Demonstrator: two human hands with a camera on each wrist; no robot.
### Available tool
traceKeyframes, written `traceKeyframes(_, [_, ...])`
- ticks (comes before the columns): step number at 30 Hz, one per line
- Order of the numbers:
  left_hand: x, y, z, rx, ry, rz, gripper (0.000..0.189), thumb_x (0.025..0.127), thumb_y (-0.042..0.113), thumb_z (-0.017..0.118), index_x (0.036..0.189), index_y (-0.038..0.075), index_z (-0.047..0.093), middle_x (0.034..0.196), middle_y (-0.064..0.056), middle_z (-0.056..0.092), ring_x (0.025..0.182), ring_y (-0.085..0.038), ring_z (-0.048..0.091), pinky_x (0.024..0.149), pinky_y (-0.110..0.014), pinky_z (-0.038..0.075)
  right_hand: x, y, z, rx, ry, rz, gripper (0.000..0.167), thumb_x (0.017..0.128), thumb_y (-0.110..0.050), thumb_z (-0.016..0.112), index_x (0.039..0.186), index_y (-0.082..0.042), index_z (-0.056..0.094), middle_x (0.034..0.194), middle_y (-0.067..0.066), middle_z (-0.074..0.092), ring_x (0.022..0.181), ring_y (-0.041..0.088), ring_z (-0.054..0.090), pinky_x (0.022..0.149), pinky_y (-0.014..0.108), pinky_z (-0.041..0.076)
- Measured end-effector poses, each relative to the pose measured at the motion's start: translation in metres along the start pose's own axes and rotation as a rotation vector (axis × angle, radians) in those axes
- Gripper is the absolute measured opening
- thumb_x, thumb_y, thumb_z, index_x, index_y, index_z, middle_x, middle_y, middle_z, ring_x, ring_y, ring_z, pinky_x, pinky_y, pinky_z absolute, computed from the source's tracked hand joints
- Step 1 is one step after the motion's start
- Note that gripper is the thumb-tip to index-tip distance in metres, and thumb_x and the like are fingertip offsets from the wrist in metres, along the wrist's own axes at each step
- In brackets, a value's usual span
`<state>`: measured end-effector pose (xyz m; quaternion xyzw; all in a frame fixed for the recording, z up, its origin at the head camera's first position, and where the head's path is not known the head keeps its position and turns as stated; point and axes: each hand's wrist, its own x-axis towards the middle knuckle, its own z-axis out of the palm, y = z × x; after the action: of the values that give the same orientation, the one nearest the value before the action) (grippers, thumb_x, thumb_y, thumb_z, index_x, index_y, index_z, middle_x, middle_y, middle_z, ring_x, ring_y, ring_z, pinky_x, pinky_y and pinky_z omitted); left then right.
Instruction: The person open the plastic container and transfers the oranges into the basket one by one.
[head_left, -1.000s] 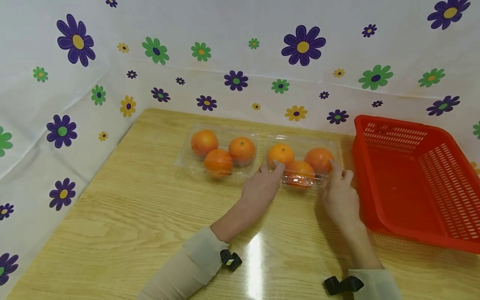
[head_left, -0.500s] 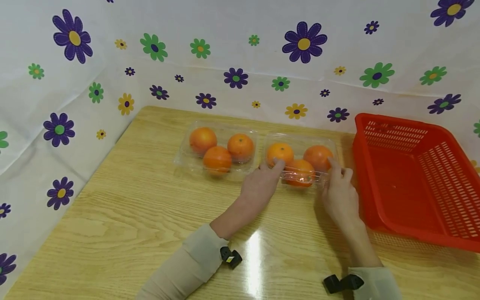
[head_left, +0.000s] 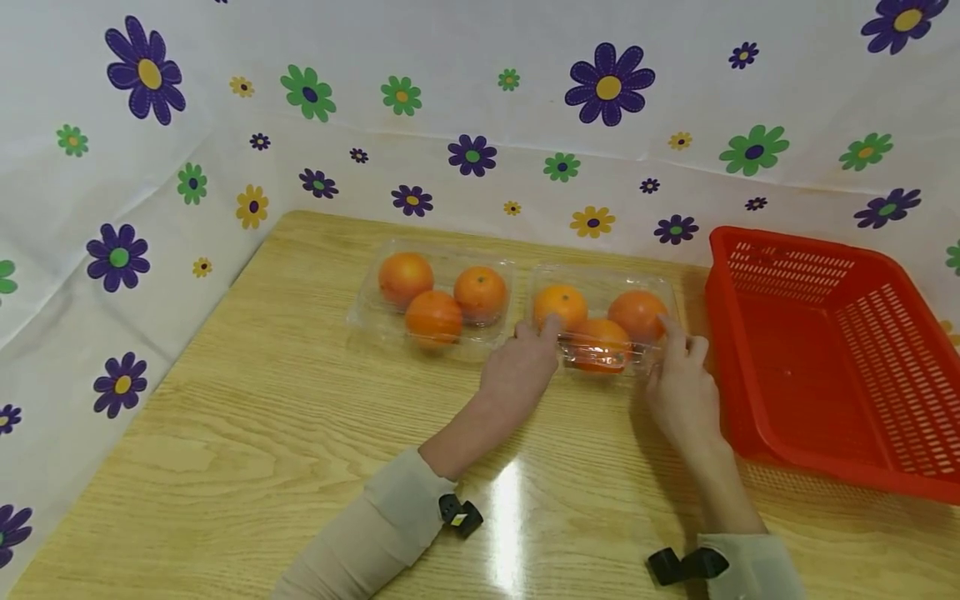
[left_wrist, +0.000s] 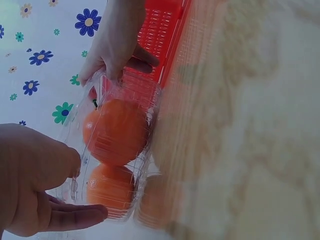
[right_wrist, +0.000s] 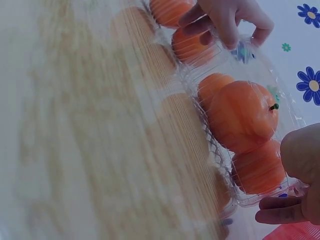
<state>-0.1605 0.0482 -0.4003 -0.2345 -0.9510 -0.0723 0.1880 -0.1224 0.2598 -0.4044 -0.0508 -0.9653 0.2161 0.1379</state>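
Observation:
A clear plastic clamshell box [head_left: 607,279] with three oranges [head_left: 600,343] inside stands on the wooden table, its lid down over the fruit. My left hand [head_left: 519,367] grips the near left corner of this box, index finger on the lid's edge. At the near right corner my right hand [head_left: 684,398] holds the box the same way, fingers along its side. The right wrist view shows the lid's ridged rim close beside the right hand [right_wrist: 305,172]. Just left of it lies a second clear clamshell box [head_left: 381,321], also holding three oranges [head_left: 433,318].
A red plastic basket [head_left: 761,417] with slotted walls stands at the right, close to my right hand. Behind the boxes hangs a white cloth [head_left: 525,237] printed with flowers. The wooden table [head_left: 247,433] extends to the left and front.
Both hands stay at the front corners of the right-hand box. The left hand has shifted very slightly left, its index finger raised a little along the lid edge.

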Motion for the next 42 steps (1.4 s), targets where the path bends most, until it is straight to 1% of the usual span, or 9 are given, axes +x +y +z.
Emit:
traceKeyframes(3, [0.0, -0.001, 0.0, -0.036, -0.049, -0.007, 0.033, 0.098, 0.021, 0.061, 0.121, 0.006, 0.042, 0.085, -0.012, 0.056, 0.047, -0.014, 0.054, 0.036, -0.021, 0.042, 0.0, 0.001, 0.0, 0.004, 0.003, 0.005, 0.057, 0.092, 0.002, 0.048, 0.146, -0.006, 0.031, 0.117, 0.037, 0.04, 0.05, 0.038, 0.054, 0.042, 0.046, 0.047])
traceKeyframes(6, [0.001, -0.004, 0.002, -0.002, -0.116, 0.061, 0.021, 0.099, 0.012, 0.057, 0.115, -0.002, 0.057, 0.114, -0.023, 0.056, 0.072, -0.022, 0.064, 0.044, -0.02, 0.048, 0.0, 0.002, -0.001, 0.004, -0.001, 0.007, 0.057, 0.093, 0.0, 0.048, 0.146, -0.006, 0.031, 0.118, 0.037, 0.039, 0.051, 0.038, 0.054, 0.042, 0.046, 0.047])
traceKeyframes(10, [0.005, -0.01, 0.005, -0.423, -0.29, -0.08, 0.048, 0.098, 0.007, 0.05, 0.143, -0.007, 0.041, 0.143, -0.031, 0.037, 0.088, -0.03, 0.058, 0.055, -0.027, 0.048, 0.001, 0.003, -0.003, 0.004, -0.019, 0.015, 0.056, 0.095, -0.003, 0.049, 0.147, -0.007, 0.031, 0.12, 0.036, 0.039, 0.052, 0.036, 0.053, 0.043, 0.046, 0.047])
traceKeyframes(13, [0.006, -0.015, 0.01, -0.806, -0.308, -0.268, 0.081, 0.095, 0.012, 0.049, 0.157, 0.002, -0.002, 0.15, -0.029, 0.031, 0.088, -0.028, 0.052, 0.065, -0.033, 0.044, 0.001, 0.003, -0.003, 0.005, -0.031, 0.025, 0.055, 0.096, -0.005, 0.05, 0.148, -0.007, 0.031, 0.121, 0.036, 0.039, 0.052, 0.035, 0.053, 0.044, 0.046, 0.048])
traceKeyframes(19, [0.01, -0.02, 0.014, -1.042, -0.264, -0.31, 0.088, 0.089, 0.008, 0.058, 0.158, 0.002, 0.003, 0.16, -0.023, 0.02, 0.115, -0.032, 0.052, 0.09, -0.041, 0.049, 0.002, 0.003, -0.006, 0.009, -0.053, 0.011, 0.058, 0.095, -0.002, 0.053, 0.148, -0.007, 0.03, 0.122, 0.037, 0.039, 0.05, 0.033, 0.052, 0.042, 0.043, 0.047])
traceKeyframes(25, [0.012, -0.022, 0.013, -1.09, -0.253, -0.323, 0.09, 0.088, 0.009, 0.062, 0.158, 0.002, 0.006, 0.162, -0.02, 0.017, 0.149, -0.03, 0.021, 0.116, -0.044, 0.03, 0.005, 0.002, -0.017, 0.003, -0.111, 0.02, 0.062, 0.095, -0.005, 0.054, 0.151, -0.009, 0.028, 0.124, 0.036, 0.039, 0.053, 0.033, 0.053, 0.045, 0.043, 0.048])
traceKeyframes(30, [0.013, -0.023, 0.012, -1.088, -0.294, -0.333, 0.091, 0.09, 0.013, 0.062, 0.159, 0.004, 0.004, 0.163, -0.019, 0.015, 0.149, -0.031, 0.02, 0.117, -0.046, 0.027, 0.007, 0.0, -0.027, -0.005, -0.17, 0.024, 0.067, 0.096, -0.01, 0.056, 0.155, -0.012, 0.025, 0.128, 0.037, 0.04, 0.066, 0.039, 0.056, 0.054, 0.048, 0.05])
traceKeyframes(37, [0.012, -0.024, 0.012, -1.093, -0.316, -0.341, 0.092, 0.092, 0.016, 0.063, 0.159, 0.005, 0.002, 0.163, -0.019, 0.018, 0.147, -0.031, 0.027, 0.116, -0.046, 0.028, 0.01, -0.005, -0.03, 0.057, -0.132, 0.012, 0.064, 0.094, -0.009, 0.052, 0.153, -0.008, 0.029, 0.138, 0.039, 0.035, 0.122, 0.056, 0.041, 0.078, 0.071, 0.045])
traceKeyframes(42, [0.012, -0.024, 0.014, -1.099, -0.299, -0.349, 0.092, 0.09, 0.014, 0.065, 0.158, 0.003, 0.003, 0.161, -0.019, 0.024, 0.145, -0.032, 0.032, 0.116, -0.045, 0.03, 0.014, -0.013, -0.031, 0.123, -0.058, 0.01, 0.056, 0.095, -0.008, 0.05, 0.148, -0.003, 0.035, 0.149, 0.034, 0.027, 0.115, 0.055, 0.049, 0.079, 0.07, 0.047])
